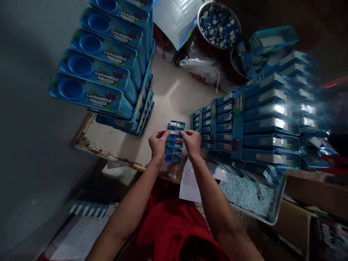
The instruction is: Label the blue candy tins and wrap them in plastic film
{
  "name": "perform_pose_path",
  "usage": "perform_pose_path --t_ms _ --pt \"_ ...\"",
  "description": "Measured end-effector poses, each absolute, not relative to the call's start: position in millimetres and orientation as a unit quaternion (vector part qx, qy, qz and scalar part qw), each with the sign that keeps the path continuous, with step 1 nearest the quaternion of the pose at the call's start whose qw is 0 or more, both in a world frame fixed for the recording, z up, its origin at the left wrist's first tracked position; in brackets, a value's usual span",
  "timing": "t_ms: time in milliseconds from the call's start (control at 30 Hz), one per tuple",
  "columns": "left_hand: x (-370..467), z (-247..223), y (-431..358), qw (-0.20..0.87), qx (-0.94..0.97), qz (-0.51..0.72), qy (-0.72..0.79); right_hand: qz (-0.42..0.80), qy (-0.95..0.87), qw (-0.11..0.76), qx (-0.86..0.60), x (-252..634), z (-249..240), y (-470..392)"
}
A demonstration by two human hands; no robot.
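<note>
A small pale strip [174,132], perhaps tape or a label, is stretched between my two hands. My left hand [158,144] pinches one end with thumb and fingers. The other end is pinched by my right hand [191,141]. Just below the strip lies a row of small blue boxes [173,152], each with a round recess and printed lettering. The farthest box [176,125] carries a whitish and orange patch on its face. My hands partly hide the sides of the row.
Tall stacked blue boxes [103,72] marked "Caramelo Macizo" rise at left. More stacks [266,119] stand at right, above a metal tray [278,203] of pale blue bits. At the back are a metal bowl [200,21], a plastic bag [201,67] and a shiny sheet [176,21].
</note>
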State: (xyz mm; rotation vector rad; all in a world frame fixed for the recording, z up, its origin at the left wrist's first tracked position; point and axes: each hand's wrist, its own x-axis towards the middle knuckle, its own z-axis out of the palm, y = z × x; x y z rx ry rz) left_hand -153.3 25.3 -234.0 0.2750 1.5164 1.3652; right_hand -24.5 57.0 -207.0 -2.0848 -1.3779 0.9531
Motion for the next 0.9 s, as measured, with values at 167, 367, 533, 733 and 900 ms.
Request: perform_pose_path --t_ms 167,367,533,733,900 --pt "-157.0 -255.2 41.2 0.501 0.117 0.556 0.652 0.312 -0.514 0.171 -0.781 -30.1 -219.7 72.4" --pt "-160.4 -265.6 43.8 0.514 0.101 0.551 0.650 0.276 -0.529 0.131 -0.792 -35.2 -225.4 75.5" --pt "-161.7 -271.4 44.0 0.513 0.103 0.545 0.655 0.282 -0.535 0.137 -0.784 -35.2 -228.2 76.1" --pt "-158.1 -280.5 43.7 0.522 0.094 0.540 0.654 0.275 -0.538 0.122 -0.787 -35.8 -232.9 78.0" --pt "-151.7 -287.5 47.3 0.567 0.013 0.546 0.616 0.261 -0.493 0.138 -0.819 -23.8 -240.9 81.9"
